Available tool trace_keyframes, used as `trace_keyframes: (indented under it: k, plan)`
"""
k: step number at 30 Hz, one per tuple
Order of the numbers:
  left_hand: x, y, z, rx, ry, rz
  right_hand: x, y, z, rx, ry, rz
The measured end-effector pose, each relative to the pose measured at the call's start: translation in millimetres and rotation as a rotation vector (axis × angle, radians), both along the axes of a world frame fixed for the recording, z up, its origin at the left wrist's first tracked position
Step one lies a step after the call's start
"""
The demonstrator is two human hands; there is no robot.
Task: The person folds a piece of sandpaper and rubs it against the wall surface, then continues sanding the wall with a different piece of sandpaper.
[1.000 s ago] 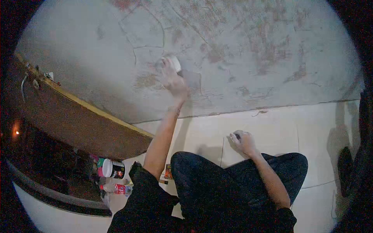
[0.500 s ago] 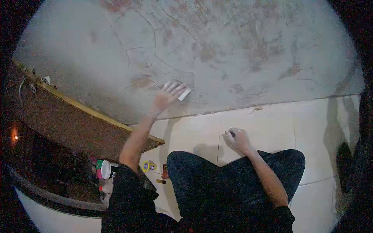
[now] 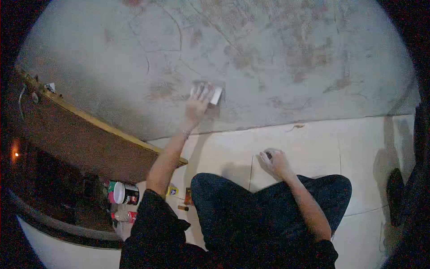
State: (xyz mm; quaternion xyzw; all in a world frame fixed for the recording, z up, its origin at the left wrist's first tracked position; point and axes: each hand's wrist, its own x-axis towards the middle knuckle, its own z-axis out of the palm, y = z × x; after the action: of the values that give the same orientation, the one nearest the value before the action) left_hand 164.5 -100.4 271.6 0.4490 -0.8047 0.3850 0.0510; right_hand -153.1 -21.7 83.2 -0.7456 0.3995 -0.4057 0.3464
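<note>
My left hand [image 3: 197, 106], blurred by motion, presses a flat white rectangular pad [image 3: 216, 96] against the low part of the grey wall [image 3: 268, 58]. The fingers lie over the pad, and its right end shows past them; whether it is sandpaper or a block cannot be made out. Brownish scuffed patches and crack lines mark the wall around it. Above my lap, my right hand [image 3: 278, 165] is curled closed, dusted whitish. A small dark thing [image 3: 268, 155] shows between its thumb and fingers, too small to name.
A brown board with a yellowish edge [image 3: 107, 127] juts out at left. Behind it, a white-lidded bucket [image 3: 120, 193], a bottle with a red label [image 3: 130, 217] and a yellow tub [image 3: 173, 190] stand on the pale tiled floor [image 3: 219, 150]. A dark shoe-like shape [image 3: 395, 197] is at right.
My left hand has moved up the wall and slightly right with the white pad. My right hand stays almost where it was. The view has shifted a little.
</note>
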Motion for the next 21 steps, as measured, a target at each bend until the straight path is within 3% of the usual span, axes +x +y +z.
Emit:
trace_keyframes:
  k: [4,7,10,12,14,17,21]
  plan:
    - [17.8,20.5,-48.5,0.231,0.063,-0.039,0.1,1.2,8.7,0.054,-0.022,0.032]
    - [22.8,38.2,-57.8,0.384,0.1,0.061,-2.7,2.5,10.8,0.065,0.018,0.053]
    - [3.7,51.4,-56.9,0.308,0.135,0.108,0.5,4.5,7.8,0.05,0.045,0.03]
    - [11.1,50.4,-84.8,0.368,0.242,0.229,5.9,3.2,5.4,0.03,0.05,0.052]
    - [-14.7,53.5,-88.4,0.367,0.411,0.112,0.9,2.3,0.7,-0.008,0.047,0.089]
    - [-66.7,63.8,-98.5,0.317,0.416,0.122,-2.6,4.8,-1.7,0.022,-0.04,-0.003]
    - [-109.3,86.2,-115.5,0.454,0.512,0.055,-8.9,13.8,4.2,-0.042,-0.077,-0.072]
